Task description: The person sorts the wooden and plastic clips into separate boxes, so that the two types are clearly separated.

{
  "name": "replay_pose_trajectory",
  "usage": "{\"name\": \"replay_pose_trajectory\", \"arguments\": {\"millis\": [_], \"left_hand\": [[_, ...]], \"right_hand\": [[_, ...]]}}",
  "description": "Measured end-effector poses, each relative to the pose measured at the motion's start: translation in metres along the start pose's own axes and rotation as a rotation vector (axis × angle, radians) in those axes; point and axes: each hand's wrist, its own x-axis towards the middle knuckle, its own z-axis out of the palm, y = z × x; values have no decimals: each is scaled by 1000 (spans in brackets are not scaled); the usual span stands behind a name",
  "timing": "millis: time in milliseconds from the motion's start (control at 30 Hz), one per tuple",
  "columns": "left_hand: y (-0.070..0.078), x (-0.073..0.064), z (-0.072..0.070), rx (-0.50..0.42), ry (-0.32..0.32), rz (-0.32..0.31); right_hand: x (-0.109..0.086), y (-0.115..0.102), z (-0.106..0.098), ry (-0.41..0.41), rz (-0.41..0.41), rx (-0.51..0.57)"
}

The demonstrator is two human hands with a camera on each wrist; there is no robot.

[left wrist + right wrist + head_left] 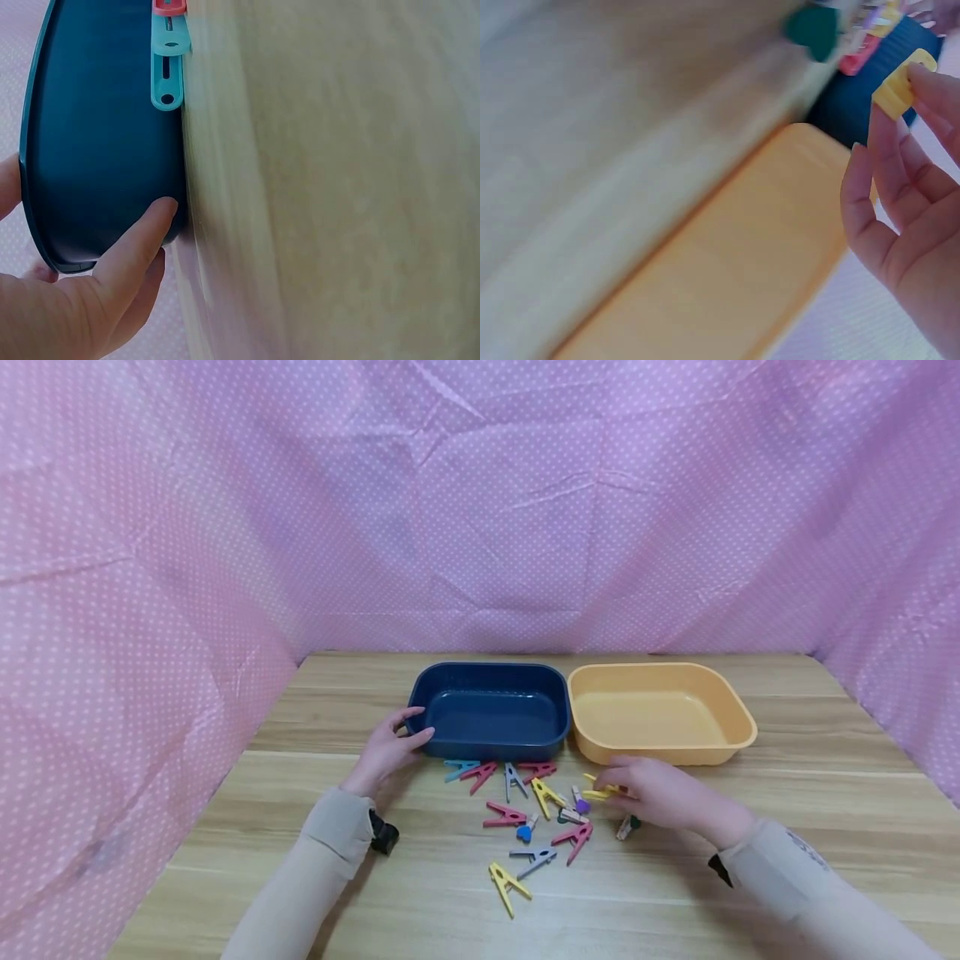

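My left hand (384,753) grips the left near corner of a dark blue plastic bin (491,752). In the left wrist view, the thumb lies along the bin's outer wall (105,142) and other fingers reach the rim. My right hand (654,789) pinches a yellow clothespin (901,88) between thumb and fingertips, in front of the yellow-orange bin (660,756). Just left of it lie a yellow clothespin (547,796) and a small wooden peg with a purple heart (582,806). Below the right hand is a peg with a dark green heart (814,31).
Scattered in front of the bins are red clothespins (504,815), grey ones (534,858), a light blue one (461,768), another yellow one (507,885) and a blue-heart peg (524,832). The bins stand side by side on the wooden table (247,852). Pink dotted cloth (480,543) hangs behind.
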Motion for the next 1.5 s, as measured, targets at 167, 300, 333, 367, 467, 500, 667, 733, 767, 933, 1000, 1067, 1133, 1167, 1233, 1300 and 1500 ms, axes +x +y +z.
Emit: {"name": "replay_pose_trajectory", "arguments": {"millis": [167, 300, 333, 367, 467, 500, 667, 733, 767, 933, 1000, 1067, 1133, 1167, 1233, 1300, 1500], "left_hand": [[-1, -1, -1, 8, 2, 11], [-2, -1, -1, -3, 3, 8], [-2, -1, -1, 2, 5, 8], [-2, -1, -1, 9, 6, 8], [-2, -1, -1, 22, 11, 5], [-3, -1, -1, 26, 13, 4], [-4, 0, -1, 15, 17, -3], [-4, 0, -1, 7, 17, -2], [-4, 0, -1, 4, 17, -4], [-3, -1, 0, -25, 9, -4], [-3, 0, 0, -27, 5, -4], [-3, 0, 0, -27, 1, -5], [-4, 1, 0, -10, 2, -7], [-4, 1, -1, -8, -1, -6], [-3, 2, -1, -8, -3, -7], [-3, 2, -1, -4, 0, -7], [-3, 1, -1, -18, 2, -6]], "right_hand": [[18, -15, -15, -6, -1, 41], [38, -17, -27, 30, -25, 35], [43, -17, -30, 40, -27, 29], [48, -17, -33, 47, -25, 25], [62, -17, -41, 73, -37, 2], [66, -17, -43, 79, -44, -2], [86, -17, -52, 60, -24, 3], [94, -16, -55, 42, -6, 12], [98, -15, -56, 31, 6, 14], [119, -8, -57, -56, 97, 42], [126, -5, -56, -96, 131, 50], [133, -3, -54, -124, 165, 58], [138, -1, -51, -138, 186, 57], [140, 0, -49, -142, 198, 56], [144, 1, -46, -144, 221, 52], [148, 4, -42, -146, 242, 49], [157, 10, -28, -150, 271, 4]]}}
